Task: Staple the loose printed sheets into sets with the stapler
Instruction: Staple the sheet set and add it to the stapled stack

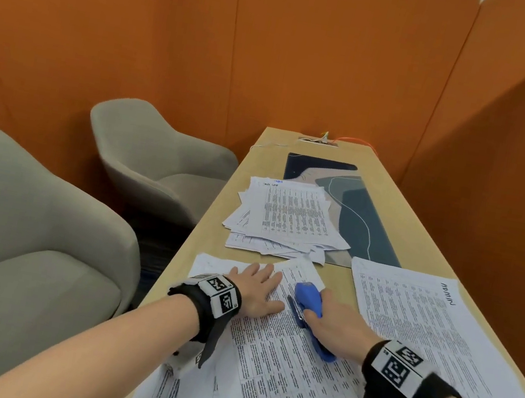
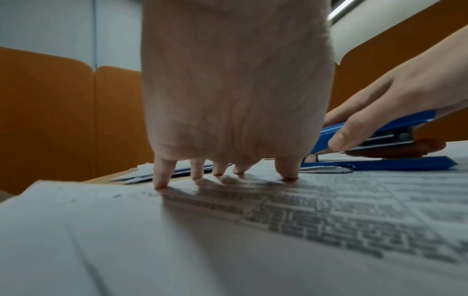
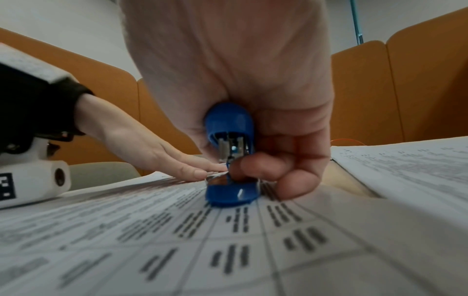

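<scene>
Head view: my left hand (image 1: pixel 258 290) lay flat, fingers straight, pinning the sheets (image 1: pixel 279 358) on the desk (image 1: pixel 262 150). Right hand (image 1: pixel 333 327) was wrapped round the blue stapler (image 1: pixel 307 305) resting on them. Paper looked light, floppy, slippery; I'd keep pinning near the corner.

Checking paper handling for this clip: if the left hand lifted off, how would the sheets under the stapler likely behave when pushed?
The sheets look thin and floppy, probably sliding or fanning like the messy pile beyond. The left hand presses flat on them, suggesting they shift easily. The stapler, gripped by the right hand, likely would drag them.
</scene>
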Demonstrator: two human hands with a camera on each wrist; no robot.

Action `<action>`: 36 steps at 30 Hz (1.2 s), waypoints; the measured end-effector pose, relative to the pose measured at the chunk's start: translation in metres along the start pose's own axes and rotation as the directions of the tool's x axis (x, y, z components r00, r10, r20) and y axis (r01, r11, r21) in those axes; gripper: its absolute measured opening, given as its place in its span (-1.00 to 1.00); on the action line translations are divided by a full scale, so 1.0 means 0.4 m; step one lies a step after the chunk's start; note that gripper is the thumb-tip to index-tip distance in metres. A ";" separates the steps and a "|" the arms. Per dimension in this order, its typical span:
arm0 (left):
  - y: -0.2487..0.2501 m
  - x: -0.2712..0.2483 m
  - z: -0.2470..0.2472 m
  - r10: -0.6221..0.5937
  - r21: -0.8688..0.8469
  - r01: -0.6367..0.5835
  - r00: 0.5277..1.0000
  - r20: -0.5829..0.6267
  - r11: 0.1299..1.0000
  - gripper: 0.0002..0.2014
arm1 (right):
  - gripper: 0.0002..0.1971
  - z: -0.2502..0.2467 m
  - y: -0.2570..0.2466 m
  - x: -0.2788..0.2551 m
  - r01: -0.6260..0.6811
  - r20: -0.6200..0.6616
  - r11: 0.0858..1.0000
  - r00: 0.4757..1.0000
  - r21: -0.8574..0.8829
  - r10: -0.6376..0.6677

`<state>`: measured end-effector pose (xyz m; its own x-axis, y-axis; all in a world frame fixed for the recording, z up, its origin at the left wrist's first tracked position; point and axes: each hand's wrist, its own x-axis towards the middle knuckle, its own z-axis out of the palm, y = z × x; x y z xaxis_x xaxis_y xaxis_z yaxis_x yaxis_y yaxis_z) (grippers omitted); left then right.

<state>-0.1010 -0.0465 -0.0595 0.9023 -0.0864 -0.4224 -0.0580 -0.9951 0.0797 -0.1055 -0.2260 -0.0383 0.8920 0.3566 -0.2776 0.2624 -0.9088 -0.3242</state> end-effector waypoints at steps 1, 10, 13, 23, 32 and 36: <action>0.001 0.004 0.001 -0.005 -0.004 0.005 1.000 0.017 1.000 -0.23 | -0.60 0.001 0.000 -0.001 0.001 -0.003 1.000 1.000 0.003 -0.001; -0.006 -0.014 0.012 -0.033 -0.012 0.033 0.999 0.039 0.999 0.21 | -0.55 -0.027 -0.023 0.014 -0.032 -0.005 0.997 0.999 -0.067 0.032; -0.004 -0.009 0.019 -0.068 -0.008 0.069 0.996 0.054 0.998 0.25 | -0.51 -0.027 -0.057 0.033 -0.018 0.008 0.992 1.000 -0.125 0.019; 0.001 -0.004 0.005 -0.087 0.033 0.085 0.994 0.072 0.996 0.23 | -0.58 -0.050 -0.081 0.074 -0.002 0.018 0.972 1.000 -0.233 0.007; -0.002 -0.003 0.012 -0.080 0.053 0.076 0.994 0.068 0.996 0.24 | -0.66 -0.043 -0.115 0.068 -0.032 -0.026 0.973 0.999 -0.230 0.026; -0.007 -0.001 0.013 -0.079 0.041 0.076 0.994 0.076 0.996 0.26 | -0.76 -0.024 -0.112 0.087 -0.057 -0.018 0.988 0.998 -0.144 0.055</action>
<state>-0.1034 -0.0439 -0.0644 0.8691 -0.0112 -0.4945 -0.0068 -0.9999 0.0106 -0.0827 -0.1749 -0.0245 0.9115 0.3018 -0.2792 0.2610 -0.9495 -0.1744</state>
